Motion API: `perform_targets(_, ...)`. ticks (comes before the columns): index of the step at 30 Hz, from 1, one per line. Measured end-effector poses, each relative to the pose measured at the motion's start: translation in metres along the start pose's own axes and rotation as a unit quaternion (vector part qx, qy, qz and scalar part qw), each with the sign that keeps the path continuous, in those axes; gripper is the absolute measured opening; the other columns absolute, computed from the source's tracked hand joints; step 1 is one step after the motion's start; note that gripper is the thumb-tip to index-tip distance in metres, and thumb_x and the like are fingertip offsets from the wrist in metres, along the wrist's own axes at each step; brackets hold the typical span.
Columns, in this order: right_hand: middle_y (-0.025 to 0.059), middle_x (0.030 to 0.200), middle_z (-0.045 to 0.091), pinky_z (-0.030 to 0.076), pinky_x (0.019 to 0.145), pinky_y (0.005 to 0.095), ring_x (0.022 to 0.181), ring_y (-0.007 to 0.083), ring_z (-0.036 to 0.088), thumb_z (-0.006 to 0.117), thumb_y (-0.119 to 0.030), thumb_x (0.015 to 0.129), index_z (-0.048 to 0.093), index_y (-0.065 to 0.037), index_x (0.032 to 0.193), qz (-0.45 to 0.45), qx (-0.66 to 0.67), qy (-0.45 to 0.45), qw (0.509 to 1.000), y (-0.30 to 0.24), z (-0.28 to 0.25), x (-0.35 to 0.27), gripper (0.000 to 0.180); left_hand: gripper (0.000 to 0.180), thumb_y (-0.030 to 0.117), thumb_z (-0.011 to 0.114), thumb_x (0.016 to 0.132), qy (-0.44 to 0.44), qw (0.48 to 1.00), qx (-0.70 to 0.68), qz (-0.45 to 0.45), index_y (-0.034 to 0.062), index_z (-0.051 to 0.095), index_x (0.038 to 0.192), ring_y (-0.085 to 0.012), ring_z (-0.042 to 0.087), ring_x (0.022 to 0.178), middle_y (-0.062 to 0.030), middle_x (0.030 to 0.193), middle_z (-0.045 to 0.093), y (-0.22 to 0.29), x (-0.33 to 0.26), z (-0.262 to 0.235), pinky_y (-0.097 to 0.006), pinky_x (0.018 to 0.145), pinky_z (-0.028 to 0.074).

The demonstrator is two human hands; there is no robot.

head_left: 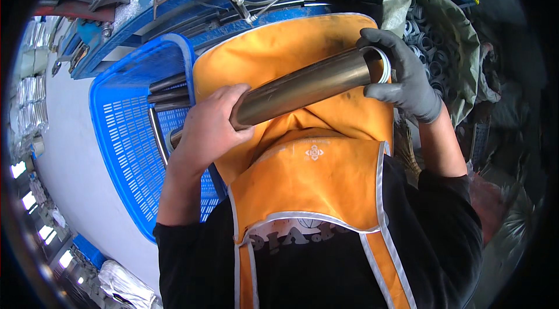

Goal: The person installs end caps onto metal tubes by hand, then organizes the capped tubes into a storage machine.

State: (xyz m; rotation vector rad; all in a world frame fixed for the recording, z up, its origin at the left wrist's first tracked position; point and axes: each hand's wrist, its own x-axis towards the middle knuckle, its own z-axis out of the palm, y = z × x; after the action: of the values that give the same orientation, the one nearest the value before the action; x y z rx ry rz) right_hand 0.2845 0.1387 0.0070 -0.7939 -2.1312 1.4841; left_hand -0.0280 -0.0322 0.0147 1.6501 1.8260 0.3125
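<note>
Where the view begins at the left, a blue plastic crate (125,134) with slotted walls holds several dark metal tubes (169,94) lying side by side. Just right of it, the bare left hand (207,128) is closed around the near end of a bronze-coloured metal tube (303,87), fingers wrapped over the top. This tube runs diagonally up and to the right, above an orange apron (314,186) with pale edging. At its far end, the right hand (402,73), in a grey knit glove, is clamped on the open rim, with the thumb at the mouth; a thin light ring (381,64) sits at that rim. Further right, a sack (448,35) contains many similar rings.

The tube appears rigid, thin-walled and moderately light, judging by the relaxed two-point hold. Its polished, reflective surface is likely slippery against bare skin; the glove should give better friction. Grasp near both ends, clear of the cut rim, which may be sharp.
</note>
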Motion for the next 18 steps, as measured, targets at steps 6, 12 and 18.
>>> perform_targets(6, 0.0118, 0.123, 0.057, 0.044, 0.102, 0.0347, 0.115, 0.0244, 0.057, 0.072, -0.04, 0.087, 0.052, 0.0, 0.132, -0.084, -0.047, -0.03, 0.995, 0.011, 0.002, 0.004, 0.064, 0.064, 0.021, 0.081, 0.07, -0.001, 0.999, -0.023, 0.025, 0.0003, 0.059, 0.126, -0.0362, 0.065, 0.109, -0.0204, 0.118, 0.065, -0.004, 0.003, 0.018, -0.039, 0.095, 0.05)
perform_targets(12, 0.0156, 0.112, 0.058, 0.047, 0.094, 0.0367, 0.104, 0.03, 0.059, 0.053, -0.034, 0.097, 0.054, 0.001, 0.12, -0.156, -0.071, -0.015, 0.985, 0.014, 0.008, 0.013, 0.042, 0.063, 0.026, 0.083, 0.07, 0.032, 0.998, -0.004, 0.047, 0.0027, 0.06, 0.124, -0.0349, 0.066, 0.105, -0.0194, 0.114, 0.067, -0.002, 0.01, 0.032, -0.041, 0.09, 0.053)
perform_targets(18, 0.0187, 0.099, 0.057, 0.049, 0.081, 0.0386, 0.09, 0.0368, 0.061, 0.046, -0.024, 0.099, 0.054, 0.0, 0.11, -0.108, -0.118, 0.006, 0.987, 0.014, 0.015, 0.016, 0.028, 0.056, 0.033, 0.081, 0.071, 0.054, 0.998, 0.031, -0.001, 0.0081, 0.063, 0.119, -0.036, 0.068, 0.094, -0.0164, 0.102, 0.07, 0.004, 0.011, 0.046, -0.044, 0.082, 0.055)
